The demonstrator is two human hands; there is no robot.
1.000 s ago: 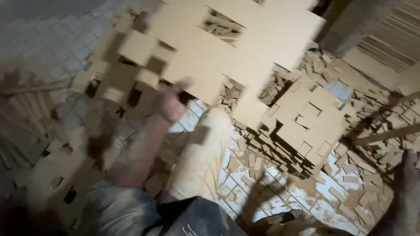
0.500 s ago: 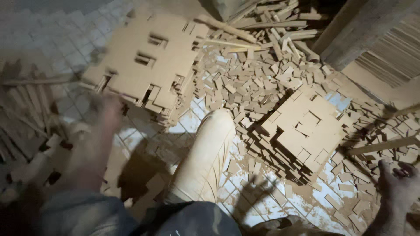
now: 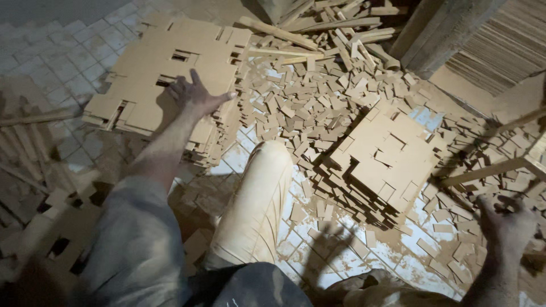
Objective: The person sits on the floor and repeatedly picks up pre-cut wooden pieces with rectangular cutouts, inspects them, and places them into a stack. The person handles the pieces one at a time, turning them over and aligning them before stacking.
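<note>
The floor [image 3: 62, 62] is tiled in pale squares and largely covered with cardboard offcuts. The largest item is the left stack [image 3: 170, 74] of die-cut cardboard sheets, lying flat at upper left, with rectangular slots cut through the top sheet. A second, smaller stack [image 3: 381, 165] of similar cut sheets lies right of centre, turned at an angle to the first and well apart from it. Between and behind the two stacks spreads a scrap heap [image 3: 318, 96] of small cardboard rectangles, with long strips [image 3: 318, 28] piled at the top edge. A wooden post [image 3: 438, 34] rises at upper right. The person's knee [image 3: 261, 199], in light trousers, points up the middle of the view between the stacks. The left hand [image 3: 196, 96] lies palm down on the top sheet of the left stack, near its right edge; its grip is fully open, fingers spread and thumb extended to the right, closed on nothing. The right hand [image 3: 506, 227] is at the lower right, over loose scraps beside a thin strip [image 3: 489, 170]; it is dark and blurred, so the state of its grip cannot be determined.
</note>
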